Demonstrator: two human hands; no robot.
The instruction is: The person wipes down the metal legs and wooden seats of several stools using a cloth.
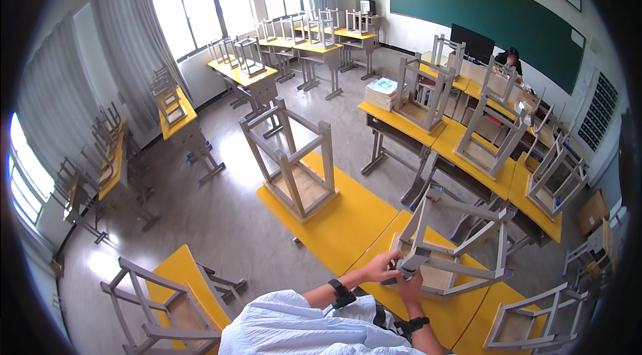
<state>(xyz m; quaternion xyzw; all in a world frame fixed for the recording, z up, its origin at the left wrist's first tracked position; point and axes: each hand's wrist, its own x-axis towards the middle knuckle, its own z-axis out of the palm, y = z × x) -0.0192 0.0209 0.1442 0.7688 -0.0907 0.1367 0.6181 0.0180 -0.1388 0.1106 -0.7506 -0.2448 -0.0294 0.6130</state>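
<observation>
An upturned stool (464, 249) with grey legs and a wooden seat rests on a yellow-topped desk (461, 322) in front of me. One of its legs (417, 254) points towards me. At that leg's end, my left hand (384, 267) closes its fingers from the left side. My right hand (410, 287) grips the same end from below. A small grey piece (405, 270) shows between the fingers; whether it is a cap or a wrapping cannot be told. Both wrists wear black straps.
Another upturned stool (296, 174) stands on the adjoining desktop (351, 209). Desks with upturned stools fill the room. A stack of books (383, 94) sits on a desk ahead. Near the green chalkboard (476, 19), a person (510, 60) is beside a black monitor (471, 43).
</observation>
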